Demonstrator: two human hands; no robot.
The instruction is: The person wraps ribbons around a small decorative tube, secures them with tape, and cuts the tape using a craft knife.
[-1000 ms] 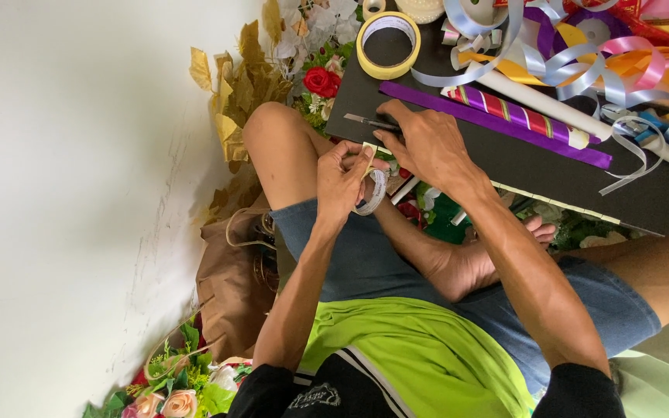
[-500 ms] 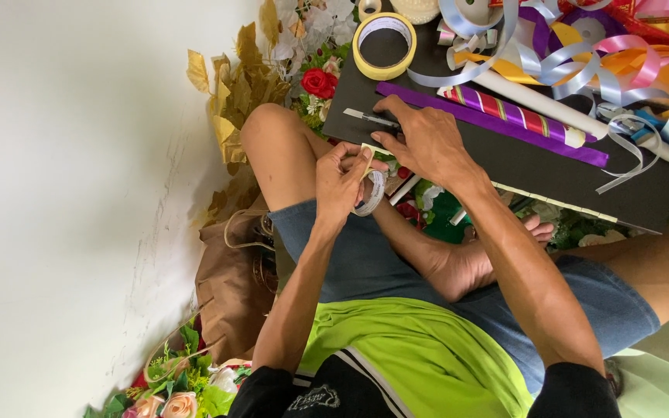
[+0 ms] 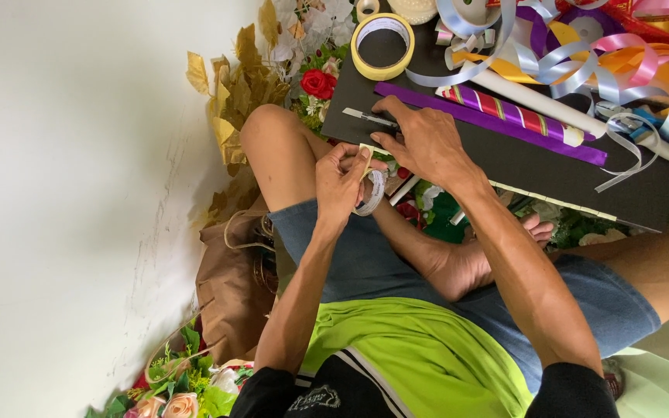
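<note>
Head view, left to right. A brown paper bag (image 3: 230,286) leans against the white wall, with a spray of gold foil leaves (image 3: 234,85) beyond it and one red fabric rose (image 3: 319,83) further right.

The left hand (image 3: 342,182) is closed around one small roll of white double-sided tape (image 3: 371,193). Thumb and forefinger pinch the free end of its strip just above the roll. This roll sits over the person's lap, at the near left corner of the one black foam board (image 3: 505,166).

The right hand (image 3: 427,143) rests palm-down on that corner of the board. Its fingers are loosely curled about one slim silver craft knife (image 3: 367,118), whose blade points left. How firmly they grip it cannot be told.

Judged from this, the step in hand is drawing tape off the roll at the board's corner. Parting the strip cleanly would call for the blade to meet the taut tape while the left hand keeps tension.

One pale strip of tape (image 3: 551,201) already lies along the board's near edge. On the board's far side lie one wide yellow tape roll (image 3: 365,63), one flat purple paper strip (image 3: 497,128), one striped purple-and-red wrapped roll (image 3: 505,112) and one white paper tube (image 3: 559,101). A tangle of curled satin ribbons (image 3: 582,54) lies beyond, too many to count.
</note>
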